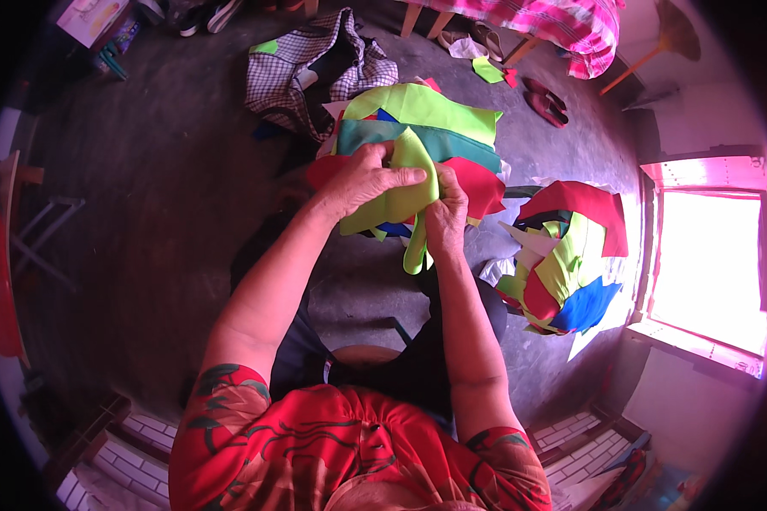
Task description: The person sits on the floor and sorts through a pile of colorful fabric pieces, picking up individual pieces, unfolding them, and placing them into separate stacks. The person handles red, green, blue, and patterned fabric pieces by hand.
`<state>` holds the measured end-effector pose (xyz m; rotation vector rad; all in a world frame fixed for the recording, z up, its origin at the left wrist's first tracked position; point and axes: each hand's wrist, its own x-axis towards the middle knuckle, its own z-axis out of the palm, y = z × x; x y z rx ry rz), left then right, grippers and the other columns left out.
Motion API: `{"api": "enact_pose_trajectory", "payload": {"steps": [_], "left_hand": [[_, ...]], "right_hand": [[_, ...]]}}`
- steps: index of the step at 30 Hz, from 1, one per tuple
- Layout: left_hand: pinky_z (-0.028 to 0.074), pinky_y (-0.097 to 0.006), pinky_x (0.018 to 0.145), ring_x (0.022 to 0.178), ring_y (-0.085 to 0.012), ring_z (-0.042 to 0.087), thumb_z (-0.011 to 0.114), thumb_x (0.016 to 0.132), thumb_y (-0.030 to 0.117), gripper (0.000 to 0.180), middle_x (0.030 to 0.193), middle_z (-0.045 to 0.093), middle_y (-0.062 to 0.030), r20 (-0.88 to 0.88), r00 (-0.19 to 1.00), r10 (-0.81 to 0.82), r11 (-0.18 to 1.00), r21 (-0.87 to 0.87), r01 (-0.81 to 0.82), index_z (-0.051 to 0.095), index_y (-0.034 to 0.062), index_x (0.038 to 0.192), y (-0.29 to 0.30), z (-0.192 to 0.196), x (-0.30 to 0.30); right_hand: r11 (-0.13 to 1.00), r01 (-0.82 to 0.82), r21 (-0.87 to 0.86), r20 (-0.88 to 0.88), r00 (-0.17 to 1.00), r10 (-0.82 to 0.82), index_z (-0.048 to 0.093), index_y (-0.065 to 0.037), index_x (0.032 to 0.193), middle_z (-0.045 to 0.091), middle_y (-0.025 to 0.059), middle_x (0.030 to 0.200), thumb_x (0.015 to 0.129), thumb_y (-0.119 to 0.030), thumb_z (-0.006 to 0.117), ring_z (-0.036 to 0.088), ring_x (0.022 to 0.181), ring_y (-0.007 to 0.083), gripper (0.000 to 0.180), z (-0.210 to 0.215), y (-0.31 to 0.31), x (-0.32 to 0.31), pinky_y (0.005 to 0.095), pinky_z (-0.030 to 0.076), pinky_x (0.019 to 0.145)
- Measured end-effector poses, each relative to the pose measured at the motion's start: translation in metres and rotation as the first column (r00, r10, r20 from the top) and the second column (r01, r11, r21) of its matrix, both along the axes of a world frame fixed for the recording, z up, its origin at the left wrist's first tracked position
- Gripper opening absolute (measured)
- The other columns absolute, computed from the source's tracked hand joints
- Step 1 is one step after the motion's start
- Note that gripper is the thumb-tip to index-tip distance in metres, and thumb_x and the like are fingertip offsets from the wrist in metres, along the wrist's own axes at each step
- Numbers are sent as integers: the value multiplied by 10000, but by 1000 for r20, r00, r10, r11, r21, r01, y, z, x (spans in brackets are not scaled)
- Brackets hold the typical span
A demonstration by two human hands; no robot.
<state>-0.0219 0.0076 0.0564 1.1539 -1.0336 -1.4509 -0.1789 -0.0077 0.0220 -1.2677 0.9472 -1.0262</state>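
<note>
Between my hands is a lime-green piece of cloth [389, 204], bent over, with a narrow end hanging down below my right hand. My left hand [365, 180] pinches it at the left, thumb stretched across its face. At its right edge my right hand [448, 213] is closed on the same cloth. Just beyond lies a heap of cloth pieces, with a lime-green piece [426, 109] at the back, a teal strip [464, 152] across the middle and a red piece [477, 187] at the right.
A second heap of scraps [571, 255] lies to the right, near a bright window [709, 264]. A checkered cloth [281, 77] is on the floor at the far left. Dark red shoes [545, 104], a broom [669, 38] and a pink-covered table [562, 30] are at the far right.
</note>
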Motion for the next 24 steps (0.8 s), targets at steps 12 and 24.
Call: {"api": "enact_pose_trajectory", "payload": {"steps": [12, 24], "left_hand": [[481, -318, 841, 954, -167, 581, 680, 790, 166, 407, 1039, 596, -67, -717, 688, 114, 984, -16, -179, 532, 32, 1144, -4, 3, 36], [454, -343, 924, 1035, -187, 571, 636, 806, 174, 502, 1132, 572, -89, -707, 699, -102, 994, -94, 49, 454, 21, 1248, 7, 6, 38]], "right_hand": [[747, -400, 531, 322, 911, 260, 594, -18, 1001, 647, 124, 883, 920, -423, 482, 587, 806, 169, 428, 13, 11, -1, 274, 466, 718], [849, -233, 474, 668, 723, -174, 458, -38, 1265, 559, 119, 1193, 681, -606, 683, 558, 1045, 284, 846, 5, 2, -19, 433, 452, 914]]}}
